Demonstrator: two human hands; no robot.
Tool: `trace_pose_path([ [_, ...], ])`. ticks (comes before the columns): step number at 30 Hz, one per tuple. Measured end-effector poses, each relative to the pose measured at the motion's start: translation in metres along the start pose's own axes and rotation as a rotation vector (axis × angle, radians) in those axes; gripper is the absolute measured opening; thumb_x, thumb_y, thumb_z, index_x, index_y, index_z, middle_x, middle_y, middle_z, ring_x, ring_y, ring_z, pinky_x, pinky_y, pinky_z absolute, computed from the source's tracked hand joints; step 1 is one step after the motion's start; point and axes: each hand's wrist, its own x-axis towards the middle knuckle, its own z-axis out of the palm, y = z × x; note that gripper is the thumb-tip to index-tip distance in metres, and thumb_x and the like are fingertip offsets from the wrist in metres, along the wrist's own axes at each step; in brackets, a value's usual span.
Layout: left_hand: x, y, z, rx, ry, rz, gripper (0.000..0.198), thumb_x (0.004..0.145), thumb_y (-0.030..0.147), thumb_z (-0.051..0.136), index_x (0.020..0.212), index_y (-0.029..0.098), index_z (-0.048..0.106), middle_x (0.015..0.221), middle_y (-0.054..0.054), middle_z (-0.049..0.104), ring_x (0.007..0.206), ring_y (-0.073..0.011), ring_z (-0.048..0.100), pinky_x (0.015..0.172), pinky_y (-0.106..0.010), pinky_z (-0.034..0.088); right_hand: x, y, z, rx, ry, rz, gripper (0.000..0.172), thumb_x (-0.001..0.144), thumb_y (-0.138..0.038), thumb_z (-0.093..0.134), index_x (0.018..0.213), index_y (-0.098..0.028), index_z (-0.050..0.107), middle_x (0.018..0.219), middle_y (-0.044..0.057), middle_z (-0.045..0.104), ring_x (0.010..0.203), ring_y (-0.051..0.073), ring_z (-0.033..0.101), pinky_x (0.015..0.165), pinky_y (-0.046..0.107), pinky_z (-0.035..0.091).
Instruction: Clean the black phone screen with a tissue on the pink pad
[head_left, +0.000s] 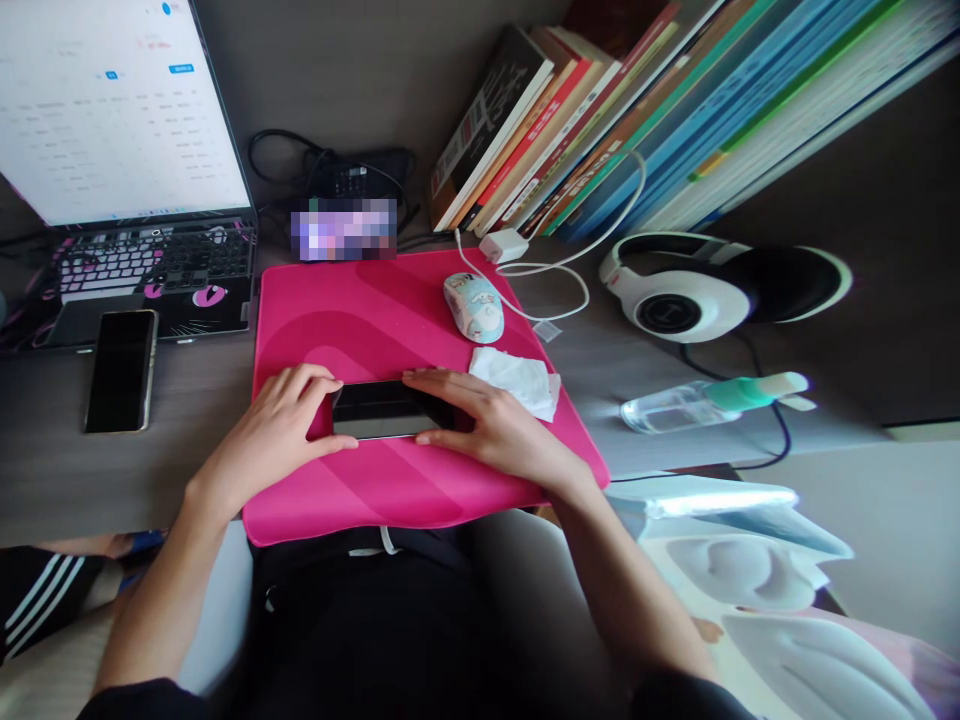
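Note:
A dark-screened smartphone [371,410] lies sideways on a pink mat [405,320]. My left hand [281,425] is closed around its left end, thumb along the near edge and fingers at the far edge. Around the right end, my right hand [487,420] grips in the same way and covers that end. A crumpled white tissue [517,380] rests just beyond my right hand. Farther back on the mat sits a patterned light-blue mouse [474,307].
An open laptop [120,120] stands at the left, with another phone [121,372] at its front edge. At the back lean several books [555,130], with a white charger [504,245] and cable before them. White headphones [690,290] and a spray bottle [682,403] occupy the right.

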Motion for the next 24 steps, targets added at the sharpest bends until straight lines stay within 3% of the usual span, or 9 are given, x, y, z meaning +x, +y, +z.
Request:
trace_pose_path([
  [24, 0.0, -0.0009, 0.0013, 0.023, 0.001, 0.011, 0.058, 0.098, 0.06, 0.066, 0.14, 0.023, 0.052, 0.141, -0.013, 0.057, 0.133, -0.0331, 0.057, 0.114, -0.052, 0.046, 0.0002, 0.0015, 0.001, -0.011, 0.018, -0.029, 0.064, 0.097, -0.035, 0.076, 0.157, -0.034, 0.054, 0.157, 0.004, 0.061, 0.146, 0.03, 0.057, 0.125, 0.054, 0.046],
])
